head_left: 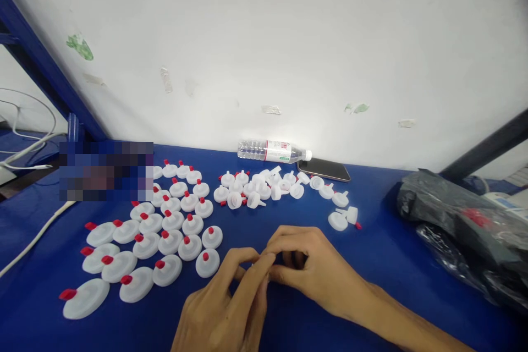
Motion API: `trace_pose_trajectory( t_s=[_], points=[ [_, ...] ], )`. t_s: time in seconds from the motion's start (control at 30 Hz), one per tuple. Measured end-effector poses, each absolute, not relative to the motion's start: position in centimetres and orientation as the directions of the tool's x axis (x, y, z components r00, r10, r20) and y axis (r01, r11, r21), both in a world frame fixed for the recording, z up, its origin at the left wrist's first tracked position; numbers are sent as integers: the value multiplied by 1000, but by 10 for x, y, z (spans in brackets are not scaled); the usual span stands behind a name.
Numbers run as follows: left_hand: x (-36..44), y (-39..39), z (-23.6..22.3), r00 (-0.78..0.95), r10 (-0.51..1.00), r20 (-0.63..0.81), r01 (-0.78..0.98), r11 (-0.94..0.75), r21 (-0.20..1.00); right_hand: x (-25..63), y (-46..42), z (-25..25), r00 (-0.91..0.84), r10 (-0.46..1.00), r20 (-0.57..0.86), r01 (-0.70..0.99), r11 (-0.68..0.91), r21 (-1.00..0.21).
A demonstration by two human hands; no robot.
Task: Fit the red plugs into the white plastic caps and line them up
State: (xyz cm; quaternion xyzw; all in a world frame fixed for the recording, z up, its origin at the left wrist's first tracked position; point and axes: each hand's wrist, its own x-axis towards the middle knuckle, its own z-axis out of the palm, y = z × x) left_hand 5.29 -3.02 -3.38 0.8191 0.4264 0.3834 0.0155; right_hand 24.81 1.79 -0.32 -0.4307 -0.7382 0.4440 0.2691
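My left hand (225, 300) and my right hand (315, 261) meet at the fingertips low in the middle of the view. Both are closed in a pinch, and the fingers hide nearly all of what is between them. Left of my hands stand rows of white round caps with red-tipped spouts; the nearest such cap (207, 264) is just beside my left hand. Beyond my fingers lies a jumbled pile of similar white caps (259, 186), some tipped over or upside down. A few loose caps (338, 221) lie farther right, past my right hand.
A clear water bottle (253, 150) lies on its side by the wall, with a dark phone (324, 169) next to it. Black plastic bags (454, 231) fill the right side. A white cable (37, 239) runs along the left of the blue table (371, 264).
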Motion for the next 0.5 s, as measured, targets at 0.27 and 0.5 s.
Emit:
trace_pose_trajectory(
  t_s=[0.27,0.5],
  points=[
    [44,-30,-41,419,661,622,669,-688,281,258,29,3,-587,793,-162,290,19,-957],
    [27,-30,-32,490,691,532,745,-649,156,270,39,6,-636,755,-160,152,-81,-985]
  ],
)
